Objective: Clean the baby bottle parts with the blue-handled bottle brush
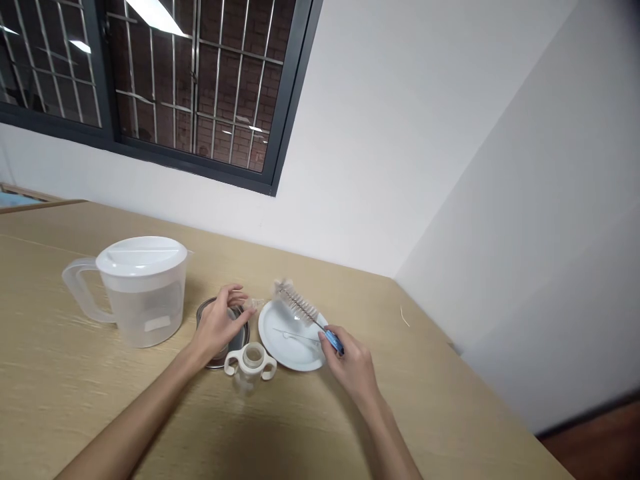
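My right hand (353, 367) grips the blue handle of a bottle brush (299, 303), its white bristles pointing up and left above a white plate (295, 360). On the plate lies a thin, light-coloured wire-like tool (295, 335). My left hand (223, 320) is over a dark, metal-rimmed dish (240, 340). Between its thumb and fingertips is a small clear piece (254, 304), too faint to name. In front of the dish stands a clear baby bottle (249, 380) with two cream handles and an uncovered mouth.
A translucent lidded pitcher (145, 307) stands at the left, its handle facing left. A thin pale strand (405, 317) lies on the wooden table (280, 440) at the right. Behind are a white wall (380, 133) and a barred window (195, 87).
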A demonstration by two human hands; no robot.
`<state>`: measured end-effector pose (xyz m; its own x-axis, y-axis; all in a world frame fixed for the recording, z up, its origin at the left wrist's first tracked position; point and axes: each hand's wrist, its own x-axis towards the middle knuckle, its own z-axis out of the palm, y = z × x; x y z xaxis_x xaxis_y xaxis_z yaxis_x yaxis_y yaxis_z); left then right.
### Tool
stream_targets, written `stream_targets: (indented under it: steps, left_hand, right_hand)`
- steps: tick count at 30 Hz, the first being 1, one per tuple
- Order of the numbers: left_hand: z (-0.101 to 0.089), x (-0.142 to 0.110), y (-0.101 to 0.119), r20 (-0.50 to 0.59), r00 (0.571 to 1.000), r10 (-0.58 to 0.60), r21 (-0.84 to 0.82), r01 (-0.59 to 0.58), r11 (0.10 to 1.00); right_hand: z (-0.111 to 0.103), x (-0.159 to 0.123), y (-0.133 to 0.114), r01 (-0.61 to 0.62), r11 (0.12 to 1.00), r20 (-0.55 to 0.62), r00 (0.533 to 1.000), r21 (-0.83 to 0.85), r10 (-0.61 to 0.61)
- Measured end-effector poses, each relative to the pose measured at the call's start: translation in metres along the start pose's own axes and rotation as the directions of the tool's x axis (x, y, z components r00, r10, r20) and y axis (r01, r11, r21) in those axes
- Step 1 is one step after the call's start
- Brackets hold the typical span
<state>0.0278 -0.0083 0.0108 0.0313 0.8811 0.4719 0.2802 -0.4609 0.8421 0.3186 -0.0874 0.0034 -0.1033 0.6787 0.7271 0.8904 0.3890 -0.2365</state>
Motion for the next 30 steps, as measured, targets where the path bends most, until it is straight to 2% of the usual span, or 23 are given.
stream_targets:
  steps: [2,5,9,15,18,21,24,27,30]
  left_hand:
    - [-0.002,-0.001,-0.003,0.022,0.995,0.100,0.158,-0.102,0.982]
    - [-0.004,-0.003,-0.004,0.071,0.988,0.139,0.226,-0.152,0.962]
    - [-0.005,-0.004,0.000,0.057,0.990,0.132,0.167,-0.140,0.976]
    - [-0.006,-0.004,0.008,0.019,1.000,0.001,-0.033,0.000,0.999]
    - [-0.005,-0.005,0.009,0.040,0.999,0.025,-0.008,-0.024,1.000]
    - [-0.005,-0.006,0.008,0.043,0.995,0.088,0.062,-0.090,0.994]
    - [-0.006,-0.006,0.005,0.031,0.991,0.129,0.118,-0.132,0.984]
    - [-0.006,-0.004,0.003,0.039,0.991,0.131,0.129,-0.135,0.982]
    - [-0.005,-0.004,0.003,0.058,0.993,0.101,0.071,-0.105,0.992]
  right_hand:
    - [-0.002,0.000,0.001,-0.013,1.000,-0.013,1.000,-0.002,0.013]
    - [-0.001,0.000,-0.003,0.011,0.999,-0.013,1.000,0.033,-0.011]
    - [0.001,0.000,-0.007,0.067,0.997,0.041,0.997,0.047,-0.068]
    - [-0.002,0.001,0.000,-0.003,1.000,0.007,1.000,0.004,0.003]
    - [-0.002,0.000,-0.004,0.018,0.999,-0.001,1.000,0.039,-0.018]
    - [0.000,-0.001,-0.008,0.040,0.998,0.041,0.998,0.046,-0.042]
    - [0.001,-0.001,-0.006,0.012,1.000,0.066,0.998,0.005,-0.012]
    - [-0.001,0.000,0.000,-0.026,1.000,0.043,0.999,-0.016,0.026]
    - [-0.002,0.000,-0.002,-0.019,1.000,0.026,0.999,0.010,0.019]
